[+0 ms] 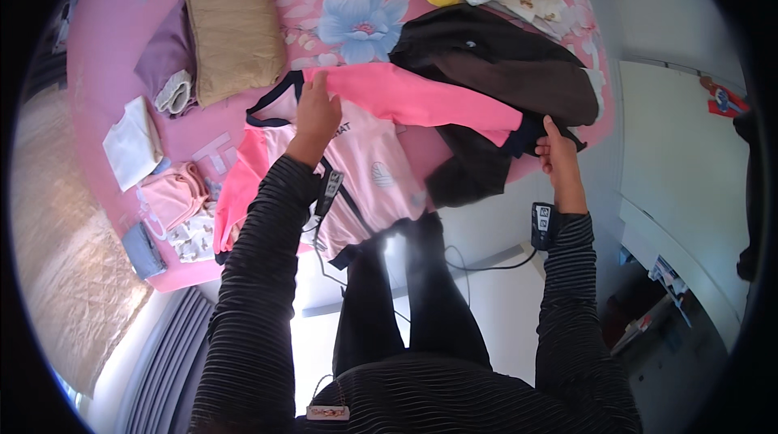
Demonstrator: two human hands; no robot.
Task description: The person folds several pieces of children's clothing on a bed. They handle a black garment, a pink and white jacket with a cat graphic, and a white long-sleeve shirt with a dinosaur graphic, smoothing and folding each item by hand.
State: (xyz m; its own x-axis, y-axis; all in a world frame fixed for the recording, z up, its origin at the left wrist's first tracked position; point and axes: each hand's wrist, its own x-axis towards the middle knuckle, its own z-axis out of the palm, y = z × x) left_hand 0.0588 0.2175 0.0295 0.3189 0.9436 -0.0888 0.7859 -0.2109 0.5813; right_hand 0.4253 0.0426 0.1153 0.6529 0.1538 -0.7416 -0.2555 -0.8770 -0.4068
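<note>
Pink jacket (365,160) on bedding (101,69), right hand (559,157) pinching navy cuff (525,136), left hand (317,118) at shoulder (339,82), grip unclear

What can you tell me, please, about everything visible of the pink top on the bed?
The pink top has a pale pink body, brighter pink sleeves, and dark trim at collar, cuffs and hem. Its fabric looks smooth; dark lettering, a pale shell-like motif and a dark front line mark it. It lies spread on the bed, one sleeve stretched rightward over dark clothing, the other angled down-left. The left hand is on it near the collar; the right hand is at the outstretched cuff.
</note>
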